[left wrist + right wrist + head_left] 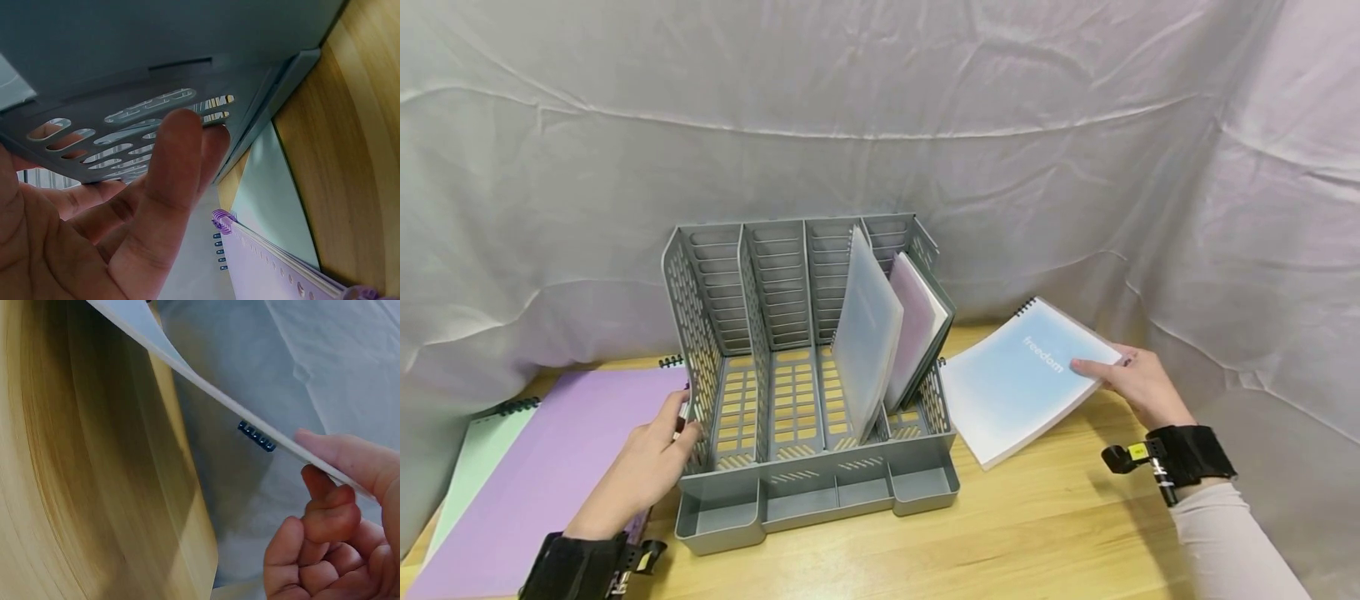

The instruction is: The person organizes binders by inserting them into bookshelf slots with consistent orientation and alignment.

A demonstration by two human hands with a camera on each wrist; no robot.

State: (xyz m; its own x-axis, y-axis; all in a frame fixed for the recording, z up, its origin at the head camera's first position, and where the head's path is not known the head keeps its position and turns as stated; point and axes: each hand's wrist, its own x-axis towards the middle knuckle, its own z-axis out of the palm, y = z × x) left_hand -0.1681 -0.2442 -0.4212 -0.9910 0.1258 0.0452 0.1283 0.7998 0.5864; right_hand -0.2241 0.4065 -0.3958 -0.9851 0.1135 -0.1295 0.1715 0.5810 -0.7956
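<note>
A grey desktop file organizer (820, 450) stands upright on the wooden table. My left hand (655, 454) grips its left side wall near the front; in the left wrist view, fingers (172, 162) lie along the slotted panel (125, 134). Off to the organizer's right, my right hand (1138, 379) pinches a blue-and-white spiral notebook (1018, 383) marked "freedom" by its right edge, thumb on the cover. The right wrist view shows this notebook (206, 387) edge-on, raised and tilted, between thumb and fingers, with the other fingers curled beneath.
Another blue notebook (868, 325) leans in the third compartment; a pinkish notebook (913, 321) and a dark green one (946, 312) share the rightmost. Left of the organizer lie a purple notebook (557, 450) and a pale green one (490, 450). Grey cloth (850, 108) hangs behind.
</note>
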